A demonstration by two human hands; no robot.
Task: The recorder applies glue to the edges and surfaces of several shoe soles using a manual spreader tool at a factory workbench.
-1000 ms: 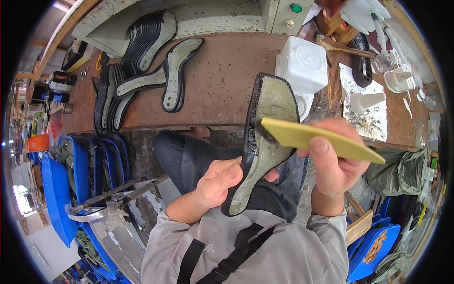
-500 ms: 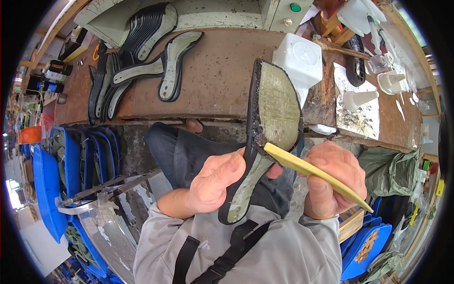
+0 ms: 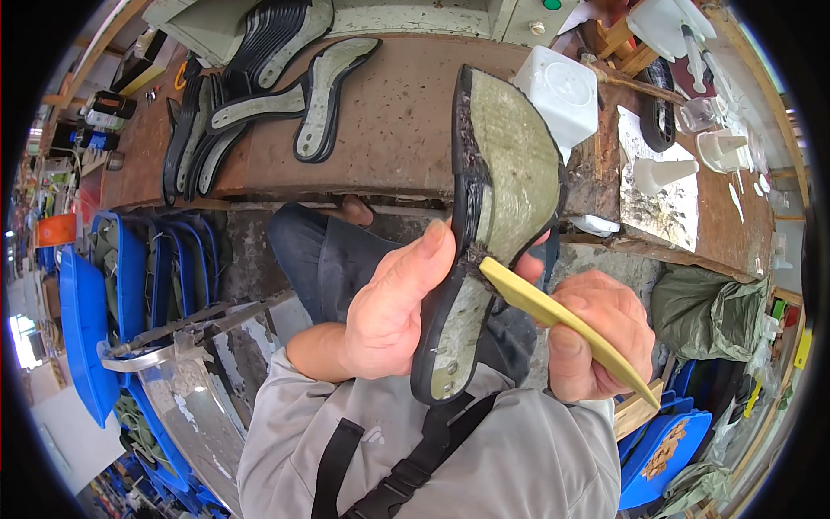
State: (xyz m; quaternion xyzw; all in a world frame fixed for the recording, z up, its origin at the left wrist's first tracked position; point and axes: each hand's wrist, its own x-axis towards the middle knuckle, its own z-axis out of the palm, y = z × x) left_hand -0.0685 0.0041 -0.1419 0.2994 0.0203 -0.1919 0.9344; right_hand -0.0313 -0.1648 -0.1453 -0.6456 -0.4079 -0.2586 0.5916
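A shoe sole [image 3: 520, 164] with an olive-grey top and a raised black rim stands steeply tilted before my chest, its wide end toward the bench. My left hand [image 3: 393, 303] grips it at the narrow middle, thumb along the left rim, fingertips showing at the right edge. In my right hand [image 3: 603, 327] is a brush [image 3: 558, 310] with a flat yellow handle. Its dark bristles touch the left rim near the sole's waist, close to my left thumb. Part of the rim above the bristles looks wet and glossy black.
On the brown bench [image 3: 398, 112] lie a stack of soles [image 3: 281, 43] and several loose ones. A white plastic container [image 3: 560, 99], a hammer [image 3: 635, 84] and a white nozzle cone [image 3: 664, 176] stand or lie at right. Blue trays [image 3: 86, 333] are at left; a blue bin [image 3: 666, 458] is lower right.
The sole has tilted, its wide end now higher in view. The brush has shifted slightly down the handle side, and a stretch of the left rim now looks glossier. Both grips stay.
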